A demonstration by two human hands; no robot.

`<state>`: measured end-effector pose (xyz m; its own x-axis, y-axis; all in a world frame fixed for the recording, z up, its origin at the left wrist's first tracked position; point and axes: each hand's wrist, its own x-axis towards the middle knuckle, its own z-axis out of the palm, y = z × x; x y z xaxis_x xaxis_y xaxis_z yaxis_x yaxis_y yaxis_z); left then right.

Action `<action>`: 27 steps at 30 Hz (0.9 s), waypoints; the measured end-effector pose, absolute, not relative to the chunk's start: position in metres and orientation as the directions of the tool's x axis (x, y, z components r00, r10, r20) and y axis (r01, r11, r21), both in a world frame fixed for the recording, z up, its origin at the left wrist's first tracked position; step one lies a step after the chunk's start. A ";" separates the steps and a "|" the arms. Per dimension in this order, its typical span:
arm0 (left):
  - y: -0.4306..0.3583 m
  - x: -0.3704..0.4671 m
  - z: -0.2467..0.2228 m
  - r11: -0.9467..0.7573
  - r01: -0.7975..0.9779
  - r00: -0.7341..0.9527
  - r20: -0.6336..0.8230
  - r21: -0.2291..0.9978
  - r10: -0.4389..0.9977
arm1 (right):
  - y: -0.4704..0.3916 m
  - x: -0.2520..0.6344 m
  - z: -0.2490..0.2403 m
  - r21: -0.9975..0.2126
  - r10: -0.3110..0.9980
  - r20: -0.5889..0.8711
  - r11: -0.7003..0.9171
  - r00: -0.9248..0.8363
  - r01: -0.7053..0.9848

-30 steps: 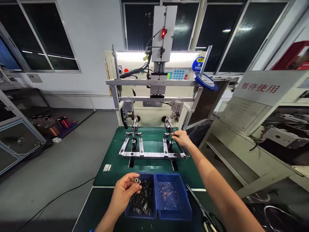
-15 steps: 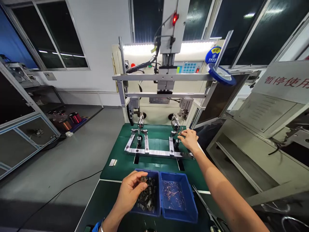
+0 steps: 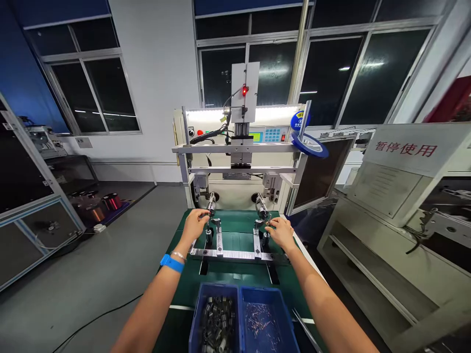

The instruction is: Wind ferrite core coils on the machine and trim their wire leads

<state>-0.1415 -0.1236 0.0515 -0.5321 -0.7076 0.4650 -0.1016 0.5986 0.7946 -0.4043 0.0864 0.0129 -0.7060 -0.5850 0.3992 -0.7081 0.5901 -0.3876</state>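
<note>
My left hand [image 3: 195, 226], with a blue band on its wrist, is at the left post of the metal fixture [image 3: 239, 254]. Its fingers are pinched together near the left spindle [image 3: 212, 203]; what they hold is too small to make out. At the right post, below the right spindle [image 3: 261, 206], my right hand [image 3: 281, 232] pinches a small copper-coloured part [image 3: 268, 223]. Both posts stand upright on the green table.
A blue bin of dark metal parts [image 3: 220, 318] and a blue bin of copper wire scraps [image 3: 259, 318] are near the front. Tweezers [image 3: 307, 329] lie right of them. A blue tape roll [image 3: 309, 145] hangs on the machine frame.
My left hand has moved from above the parts bin, where it held a small round part, forward to the left post. My right hand remains at the right post. The view has tilted up.
</note>
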 end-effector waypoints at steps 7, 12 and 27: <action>-0.157 -0.162 0.032 0.659 -0.315 -0.553 0.432 0.683 -0.712 | 0.087 -0.405 0.012 -0.400 -0.589 0.415 0.566 -0.693 -0.721; -0.156 -0.160 0.025 0.676 -0.375 -0.549 0.436 0.634 -0.713 | 0.087 -0.408 0.009 -0.410 -0.593 0.414 0.556 -0.691 -0.723; -0.141 -0.156 0.017 0.651 -0.497 -0.486 0.438 0.573 -0.756 | 0.086 -0.416 0.003 -0.444 -0.585 0.410 0.542 -0.700 -0.714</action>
<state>-0.1565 -0.1409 0.0172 -0.4856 -0.7563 0.4384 -0.4975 0.6515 0.5728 -0.4156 0.0863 0.0028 -0.6996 -0.5848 0.4105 -0.7136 0.5422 -0.4437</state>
